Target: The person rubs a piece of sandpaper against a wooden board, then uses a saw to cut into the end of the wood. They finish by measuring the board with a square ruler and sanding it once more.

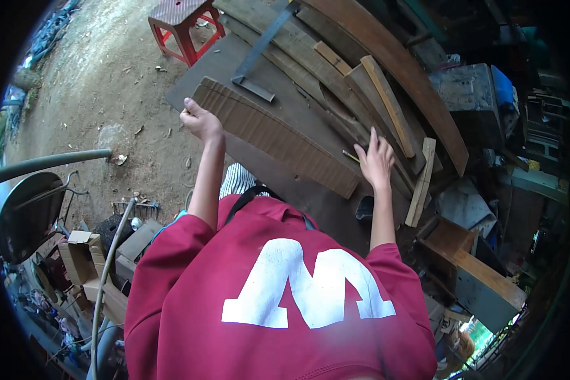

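- The ridged board (272,136), brown and strip-shaped, is laid flat on the dark tabletop (225,60); its long axis is run from the far left down to the near right, slanting across the front of the body.
- The left hand (202,121) is placed at the board's left end, by its near corner, and is clearly the nearer of the two. The board is stretched away from these fingers toward the right and near side.
- The left fingers are curled in and the thumb is raised; whether the corner is pinched or only touched cannot be told, as the underside of the hand is hidden.
- The right hand (378,161) is set apart from the board, to the right of and a little beyond its right end. From these fingers the board is found to the left.
- The right fingers are loosely extended and parted from the thumb. A pencil (350,156) is seen beside the thumb, aimed toward the board; whether it is gripped or merely lying there cannot be made out.
- Beyond the board's left part, a metal square (263,44) is laid, its short arm nearest the board.
- To the right, a slim wooden batten (389,104) and a shorter batten (421,183) are seen beyond and beside the right hand.
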`<act>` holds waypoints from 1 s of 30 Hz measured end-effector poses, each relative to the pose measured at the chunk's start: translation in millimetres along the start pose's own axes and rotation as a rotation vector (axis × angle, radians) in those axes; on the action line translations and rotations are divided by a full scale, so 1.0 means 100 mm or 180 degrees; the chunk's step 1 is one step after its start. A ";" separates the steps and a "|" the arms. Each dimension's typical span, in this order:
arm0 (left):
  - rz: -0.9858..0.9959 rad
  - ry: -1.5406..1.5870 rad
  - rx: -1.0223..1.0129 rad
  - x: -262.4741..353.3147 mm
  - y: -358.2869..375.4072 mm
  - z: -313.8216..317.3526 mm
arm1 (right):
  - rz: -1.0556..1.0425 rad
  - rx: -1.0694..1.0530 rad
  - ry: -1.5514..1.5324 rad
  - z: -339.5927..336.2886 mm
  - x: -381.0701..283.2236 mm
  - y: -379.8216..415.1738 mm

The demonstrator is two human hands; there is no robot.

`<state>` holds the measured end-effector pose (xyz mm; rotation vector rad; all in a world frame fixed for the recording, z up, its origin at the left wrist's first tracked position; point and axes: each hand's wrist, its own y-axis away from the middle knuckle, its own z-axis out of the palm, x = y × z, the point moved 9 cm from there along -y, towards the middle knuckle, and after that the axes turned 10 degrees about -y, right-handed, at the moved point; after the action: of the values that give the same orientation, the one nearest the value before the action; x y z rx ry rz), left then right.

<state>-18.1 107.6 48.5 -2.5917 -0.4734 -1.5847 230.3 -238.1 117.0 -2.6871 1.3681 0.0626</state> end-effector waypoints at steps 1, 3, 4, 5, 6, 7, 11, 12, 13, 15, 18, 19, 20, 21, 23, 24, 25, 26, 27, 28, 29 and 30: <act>0.0021 0.0032 0.0029 0.11 0.03 -0.02 | -0.0296 0.0192 -0.0534 -0.10 -0.24 -0.19; 0.0443 0.0488 -0.0502 0.41 0.11 0.12 | -0.0554 -0.0104 -0.1921 -0.20 -0.78 -0.55; 0.0484 0.0860 -0.0666 0.53 0.16 0.16 | -0.0613 -0.0316 -0.2484 -0.21 -1.04 -0.68; 0.0485 0.1222 -0.0942 0.66 0.22 0.21 | -0.0671 -0.0524 -0.3041 -0.23 -1.29 -0.78; 0.0499 0.1588 -0.1170 0.75 0.25 0.26 | -0.0672 -0.0634 -0.3364 -0.25 -1.49 -0.84; 0.0506 0.1949 -0.1400 0.84 0.27 0.30 | -0.0673 -0.0749 -0.3685 -0.28 -1.66 -0.89; 0.0315 0.1714 -0.2065 1.36 0.54 0.12 | -0.0824 -0.1101 -0.4401 -0.54 -2.09 -0.93; 0.0463 0.1623 -0.2333 1.43 0.60 0.11 | -0.0640 -0.1023 -0.4417 -0.59 -2.07 -0.94; 0.0619 0.1543 -0.2596 1.51 0.67 0.10 | -0.0469 -0.0935 -0.4425 -0.63 -2.05 -0.95; 0.0582 0.1578 -0.2611 1.54 0.67 0.01 | -0.0561 -0.0810 -0.4477 -0.76 -2.04 -0.91; 0.0712 0.1415 -0.3066 1.53 0.74 -0.02 | -0.0697 -0.0521 -0.4429 -0.94 -2.02 -0.78; 0.0719 0.1389 -0.3103 1.55 0.77 -0.04 | -0.0656 -0.0499 -0.4441 -0.97 -2.01 -0.75; 0.0882 0.1547 -0.3134 1.65 0.83 -0.09 | -0.0654 -0.0301 -0.4586 -1.04 -1.95 -0.72; 0.1036 0.1715 -0.3166 1.75 0.91 -0.14 | -0.0653 -0.0100 -0.4717 -1.13 -1.87 -0.69; 0.0906 0.1833 -0.3322 1.90 1.07 -0.19 | -0.0553 0.0028 -0.4847 -1.24 -1.75 -0.61; 0.1010 0.1948 -0.3446 1.95 1.13 -0.20 | -0.0629 0.0210 -0.4819 -1.33 -1.70 -0.56; 0.1116 0.2063 -0.3572 2.01 1.19 -0.22 | -0.0704 0.0394 -0.4788 -1.42 -1.64 -0.51; 0.1231 0.2059 -0.3604 2.05 1.24 -0.25 | -0.0709 0.0518 -0.4742 -1.50 -1.60 -0.45; 0.1383 0.2112 -0.3643 2.11 1.29 -0.29 | -0.0695 0.0535 -0.4729 -1.55 -1.57 -0.40; 0.1488 0.2136 -0.3674 2.16 1.35 -0.33 | -0.0743 0.0694 -0.4704 -1.64 -1.52 -0.34; 0.1592 0.2159 -0.3699 2.22 1.41 -0.37 | -0.0794 0.0847 -0.4679 -1.72 -1.46 -0.29; 0.1610 0.2162 -0.3823 2.24 1.47 -0.39 | -0.0852 0.0943 -0.4612 -1.78 -1.41 -0.24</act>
<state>86.2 10.0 278.1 -1.9900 1.4285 -2.7578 162.8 -134.4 308.5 -1.6761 0.4520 1.3056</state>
